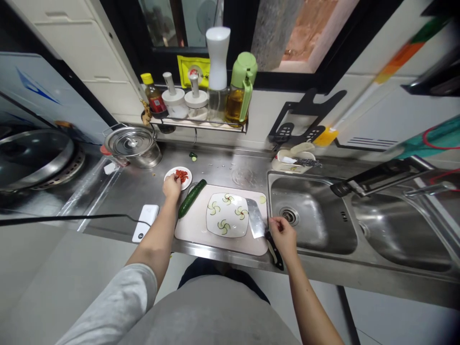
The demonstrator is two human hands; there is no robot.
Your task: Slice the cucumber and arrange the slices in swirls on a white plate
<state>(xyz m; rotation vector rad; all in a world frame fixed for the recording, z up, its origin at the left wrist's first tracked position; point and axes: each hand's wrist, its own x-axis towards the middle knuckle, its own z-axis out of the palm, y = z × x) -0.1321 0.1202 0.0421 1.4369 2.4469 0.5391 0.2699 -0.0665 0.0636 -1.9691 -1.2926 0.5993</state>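
Note:
My left hand is at the left edge of a small white plate of red bits, fingers pinched together; whether they hold a bit is hidden. My right hand hovers by the sink's near left corner, close to the knife handle, its fingertips drawn together; anything between them is too small to make out. On the pale cutting board lies a square white plate with several swirls of thin green slices, some with red at the middle. A cleaver rests right of it, a cucumber left.
A lidded steel pot and a white power bank are to the left. Bottles stand on the wall rack. The double sink and faucet are on the right. Green pieces lie behind the board.

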